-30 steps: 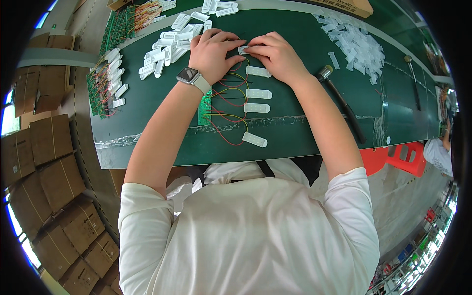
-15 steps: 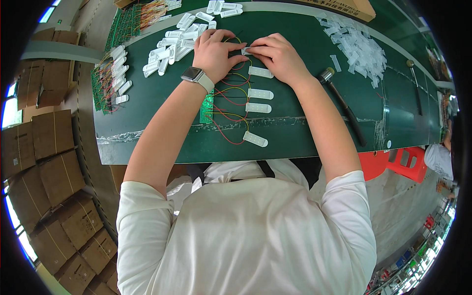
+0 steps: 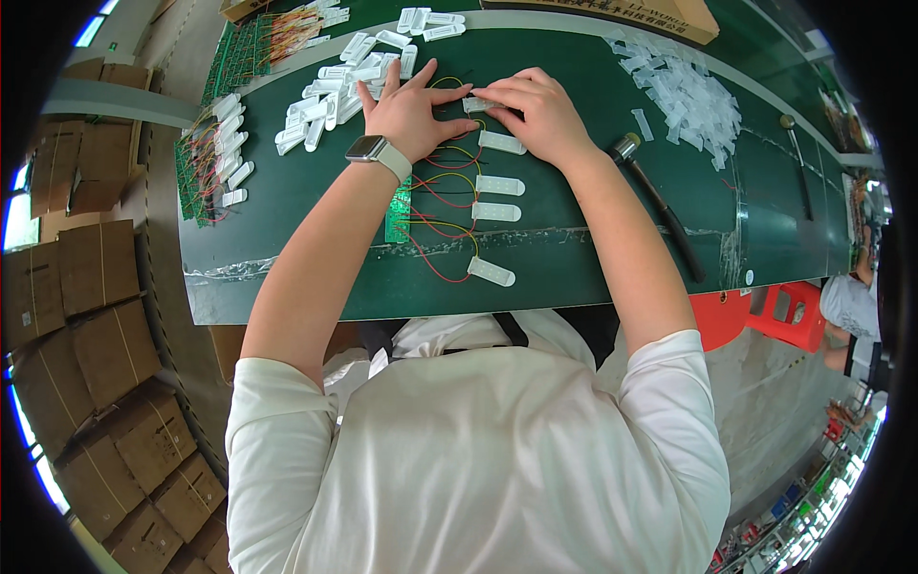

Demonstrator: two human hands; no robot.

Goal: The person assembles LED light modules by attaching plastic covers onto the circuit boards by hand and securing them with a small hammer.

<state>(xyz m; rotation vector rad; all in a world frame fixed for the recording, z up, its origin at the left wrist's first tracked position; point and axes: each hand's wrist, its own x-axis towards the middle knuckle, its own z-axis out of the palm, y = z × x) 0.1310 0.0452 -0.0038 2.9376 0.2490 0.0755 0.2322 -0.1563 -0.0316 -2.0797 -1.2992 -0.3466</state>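
Observation:
Near the table's far middle, my right hand [image 3: 538, 113] pinches a small white plastic case [image 3: 475, 105] between thumb and fingers. My left hand [image 3: 406, 120], with a watch on its wrist, is spread beside it; its index fingertip is close to the case's left end, and whether it touches is unclear. Below lie several similar white cases [image 3: 498, 212] in a column, joined by red, yellow and black wires to a green circuit board [image 3: 398, 216]. The board's upper part is hidden by my left wrist.
White plastic covers [image 3: 330, 100] are heaped beyond my left hand, translucent strips [image 3: 693, 105] at the far right. A black-handled hammer [image 3: 665, 206] lies right of my forearm. Wired boards [image 3: 194, 182] sit at the left edge; a cardboard box [image 3: 612, 17] stands behind.
My left hand's fingers have straightened and spread apart from their curled pose. My right hand stays on the case, which shows more between the hands.

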